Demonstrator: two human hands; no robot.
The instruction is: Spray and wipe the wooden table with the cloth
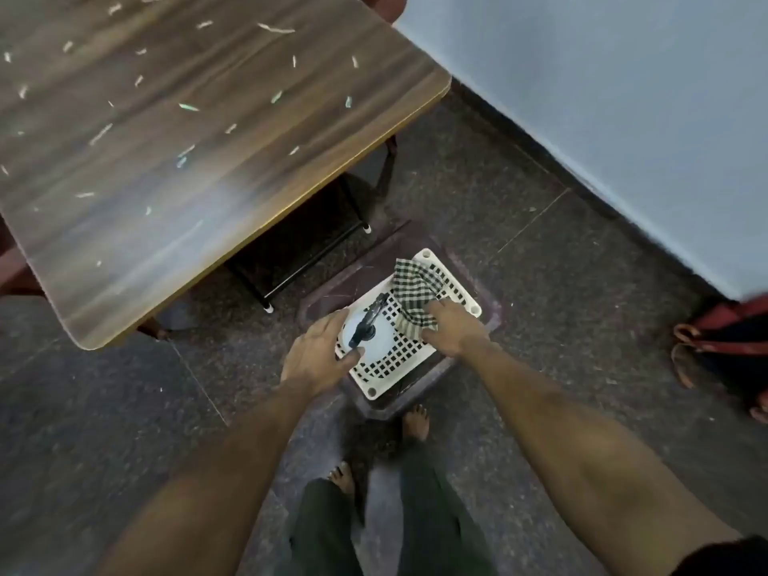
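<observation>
**Spray bottle and cloth both under the hands, table up and to the left**

Spray bottle point(368, 332) stands on a white perforated stool point(415, 351) in the lower middle of the frame, seen from straight above as a pale round body with a dark trigger head. The trigger's long axis runs from lower left to upper right, its nozzle end pointing toward the checked cloth point(415, 295), which lies draped over the upper right part of the stool top, just beside the bottle.

Left hand point(318, 353) sits at the bottle's lower left, fingers and thumb curved round the pale body and touching it; I judge this a grip forming or just formed, though whether it is firm I cannot tell. Right hand point(455, 326) lies on the near, lower edge of the cloth, its fingers bent down into the fabric as if gathering it. Each hand is nearer its own item, so no crossing over is needed.

Wooden table point(199, 130) fills the upper left of the frame, well apart from the stool and higher than it, its top scattered with small pale scraps point(274, 29). My judgement is that the coming move is a lift of both items up and leftward to that surface.

Both forearms reach down and forward from the bottom edge of the frame, converging on the stool. Bare feet point(415, 421) stand on the dark speckled floor point(582, 326) just below it.
</observation>
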